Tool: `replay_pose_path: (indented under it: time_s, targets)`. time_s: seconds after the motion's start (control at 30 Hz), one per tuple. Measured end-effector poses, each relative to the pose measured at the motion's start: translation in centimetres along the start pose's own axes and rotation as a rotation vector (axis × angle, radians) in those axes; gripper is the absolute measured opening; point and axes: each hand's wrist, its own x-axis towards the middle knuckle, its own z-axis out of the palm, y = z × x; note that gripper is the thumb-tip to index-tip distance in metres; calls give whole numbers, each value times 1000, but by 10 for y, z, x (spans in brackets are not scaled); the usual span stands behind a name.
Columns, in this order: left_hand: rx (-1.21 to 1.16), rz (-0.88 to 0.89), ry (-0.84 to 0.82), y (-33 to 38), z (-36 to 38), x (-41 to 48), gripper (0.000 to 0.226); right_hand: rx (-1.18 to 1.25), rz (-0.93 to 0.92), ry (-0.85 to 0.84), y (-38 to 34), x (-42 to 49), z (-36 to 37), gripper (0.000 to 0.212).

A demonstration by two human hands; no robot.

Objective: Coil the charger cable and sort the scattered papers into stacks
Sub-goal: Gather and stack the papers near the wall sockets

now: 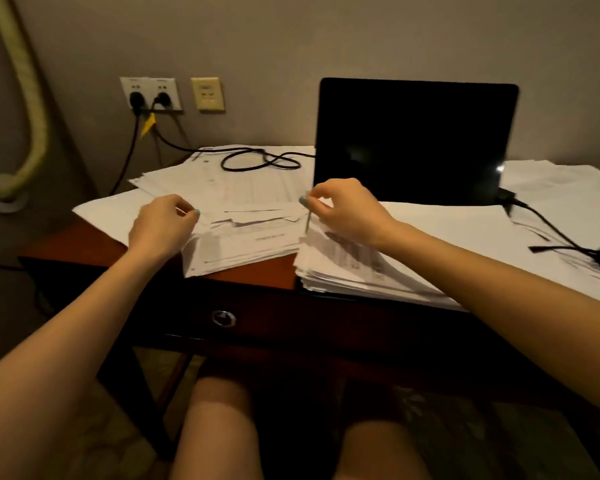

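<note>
White printed papers cover the wooden desk [257, 275]. A loose bundle of sheets [246, 237] lies near the front edge between my hands. My left hand [161, 225] grips its left side with curled fingers. My right hand [343, 211] pinches its right edge, above a thick stack [354, 268] at the desk front. More sheets [222, 181] fan out behind. A black charger cable [260, 161] runs from the wall socket [151, 95] in a loop over the far papers toward the laptop. A second black cable [551, 226] trails right from the laptop's corner.
An open laptop [413, 140] with a dark screen stands at the back centre. More papers [561, 181] lie at the right. A drawer knob [223, 318] is in the desk front. A pale pipe [32, 109] runs down the left wall. My knees are under the desk.
</note>
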Motion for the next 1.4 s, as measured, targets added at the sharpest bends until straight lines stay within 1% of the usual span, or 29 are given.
replay_pose_path:
  time_s: [0.07, 0.17, 0.3, 0.33, 0.4, 0.43, 0.5, 0.57, 0.6, 0.67, 0.7, 0.77, 0.83, 0.9, 0.97, 1.0, 1.07, 1.1, 1.13, 1.2, 1.27, 1.3, 1.37, 1.4]
  targets:
    - [123, -58, 20, -28, -14, 10, 23, 22, -40, -70, -15, 29, 21, 39]
    - [270, -170, 18, -64, -30, 24, 36, 13, -52, -177, -28, 72, 53, 45]
    - [234, -259, 39, -101, -47, 46, 46, -113, -86, -351, -25, 109, 87, 67]
    - [218, -292, 35, -110, -51, 53, 52, -130, -83, -397, -22, 114, 91, 73]
    - [199, -383, -38, -124, -55, 66, 68, -96, -48, -465, -17, 121, 96, 76]
    - [203, -418, -85, -128, -54, 73, 74, -77, -43, -463, -15, 122, 99, 74]
    - [211, -461, -132, -130, -49, 84, 76, -67, -77, -370, -12, 122, 104, 58]
    - [172, -489, -82, -128, -44, 91, 68, -58, -112, -229, -11, 120, 108, 37]
    - [149, -496, -35, -127, -43, 94, 62, -38, -111, -170, -9, 120, 109, 30]
    - [83, -496, 62, -125, -42, 97, 50, 22, -75, -88, -8, 120, 107, 26]
    - [38, -488, 96, -124, -43, 98, 46, 48, -57, -77, -8, 121, 106, 23]
    - [-28, -452, 106, -121, -43, 99, 41, 47, -65, -133, -9, 120, 107, 20]
    - [-48, -373, 47, -118, -41, 98, 27, 34, -87, -183, -11, 119, 108, 24]
    - [-56, -295, 22, -120, -39, 97, 13, 64, -91, -189, -16, 118, 104, 27]
    - [-123, -232, 59, -123, -40, 94, 23, 88, -115, -288, -20, 116, 98, 34]
    - [-157, -214, 97, -126, -41, 93, 26, 58, -134, -379, -21, 114, 96, 42]
    - [-210, -210, 165, -127, -44, 90, 27, -64, -142, -549, -22, 108, 94, 66]
    - [-232, -221, 196, -128, -45, 88, 27, -107, -132, -578, -21, 106, 93, 73]
    - [-247, -236, 223, -129, -46, 87, 26, -132, -124, -560, -20, 106, 92, 74]
    - [-227, -260, 246, -130, -48, 84, 22, -178, -147, -460, -20, 108, 89, 65]
    - [-164, -269, 154, -132, -50, 84, 20, -205, -174, -391, -23, 108, 85, 50]
    - [-146, -281, 86, -132, -52, 85, 27, -198, -183, -380, -25, 106, 85, 48]
    - [-130, -317, -31, -128, -54, 89, 49, -155, -196, -395, -28, 102, 86, 55]
    - [-99, -336, -68, -125, -52, 92, 56, -141, -197, -404, -31, 101, 87, 58]
